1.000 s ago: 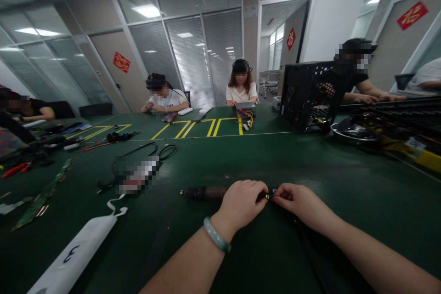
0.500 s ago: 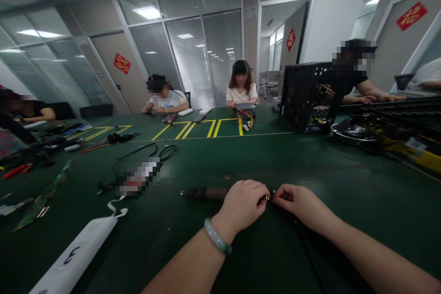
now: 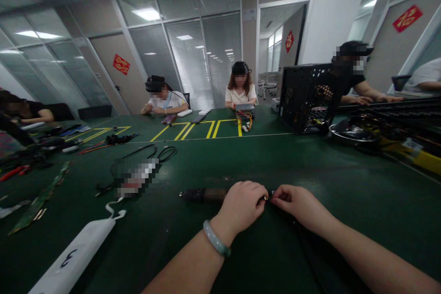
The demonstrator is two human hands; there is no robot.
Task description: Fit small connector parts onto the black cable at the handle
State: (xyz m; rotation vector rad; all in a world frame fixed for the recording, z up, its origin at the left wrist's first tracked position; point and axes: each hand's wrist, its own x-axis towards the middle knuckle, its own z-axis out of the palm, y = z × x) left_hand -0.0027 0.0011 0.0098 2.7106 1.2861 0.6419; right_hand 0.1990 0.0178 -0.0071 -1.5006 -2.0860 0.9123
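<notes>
Since the earlier frame, our view has turned slightly to the right; both hands keep their positions. At the far left of the green table (image 3: 206,154), we locate a red-handled tool (image 3: 15,173). Nearer lie a narrow green circuit board (image 3: 41,197) and a long white plastic bar (image 3: 74,257) marked with a dark figure. To their right sits a blurred white-and-red item (image 3: 138,179) with a looped black cable (image 3: 167,152). Next, the dark brown-and-black cylindrical tool (image 3: 206,195) lies lengthwise, tip pointing left. Our left hand (image 3: 243,202), above a pale green bangle (image 3: 216,239), covers its right end, fingers curled and closed around it; a small brass-coloured piece (image 3: 266,198) shows at the fingertips. Just right, our right hand (image 3: 296,200) pinches a small dark part (image 3: 273,192) between thumb and forefinger; we cannot tell its shape. Far right stand a black metal computer case (image 3: 299,101) and a round silver metal bowl (image 3: 354,135).
</notes>
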